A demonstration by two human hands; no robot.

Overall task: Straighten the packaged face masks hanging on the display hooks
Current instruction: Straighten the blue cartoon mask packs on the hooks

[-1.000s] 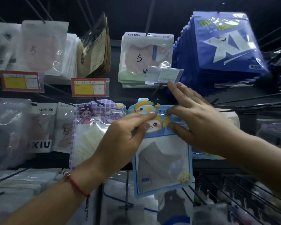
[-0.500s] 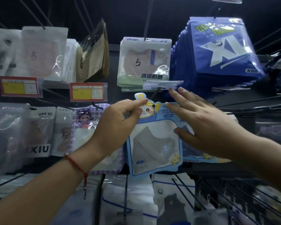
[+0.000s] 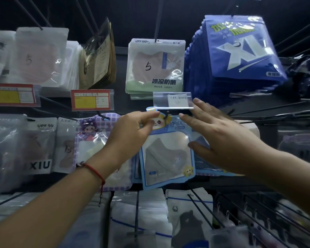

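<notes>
Pinching top of blue mask pack (image 3: 166, 153) at its hook, left hand (image 3: 131, 136); right hand (image 3: 220, 138) flat, fingers straight, steadying pack. Pack hangs slightly tilted; neighbouring purple pack (image 3: 97, 140) seemingly untouched.

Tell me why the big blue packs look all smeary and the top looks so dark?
Head view: the blue XL packs are motion-blurred near the edge; the background above the hooks is unlit and black; shiny glare streaks the pink mask pack; the wide lens bends the edges.

A shop is shown: packaged masks (image 3: 155, 67) hung on hooks (image 3: 207, 208), with price tags (image 3: 92, 100) clipped at centre left.
</notes>
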